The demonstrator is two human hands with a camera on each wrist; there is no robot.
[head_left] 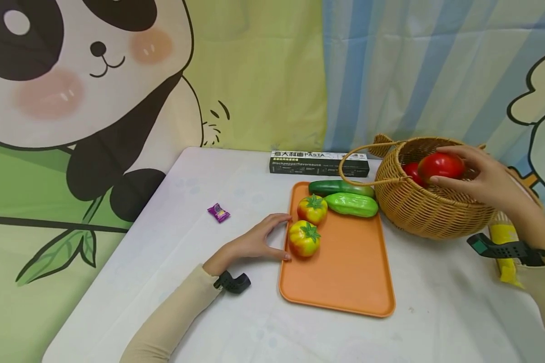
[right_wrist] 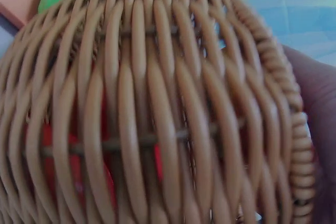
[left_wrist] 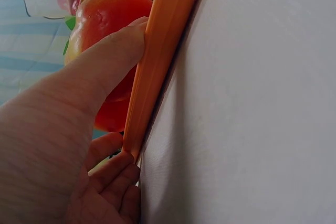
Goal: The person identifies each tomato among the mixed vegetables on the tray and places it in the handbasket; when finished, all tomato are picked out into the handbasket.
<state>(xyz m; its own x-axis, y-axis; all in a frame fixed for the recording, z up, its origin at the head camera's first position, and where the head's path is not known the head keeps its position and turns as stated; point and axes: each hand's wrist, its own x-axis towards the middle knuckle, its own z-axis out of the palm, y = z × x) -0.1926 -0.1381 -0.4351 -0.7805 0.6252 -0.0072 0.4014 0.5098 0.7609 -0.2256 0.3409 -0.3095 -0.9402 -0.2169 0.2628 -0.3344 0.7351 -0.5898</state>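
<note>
from here i see the person's right hand [head_left: 486, 175] holding a glossy red fruit [head_left: 444, 166] between thumb and fingers, at the mouth of the wicker basket [head_left: 429, 216]; another red fruit [head_left: 410, 171] sits inside. the left hand [head_left: 256, 239], thumb and fingers spread wide, touches the left rim of the orange tray [head_left: 345, 269], beside 2 yellow-red tomatoes [head_left: 303, 241].

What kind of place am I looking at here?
Probably a staged tabletop, perhaps a play corner: cartoon-printed cloth hangs behind the white table, and glossy, toy-like vegetables lie on an orange tray.
</note>
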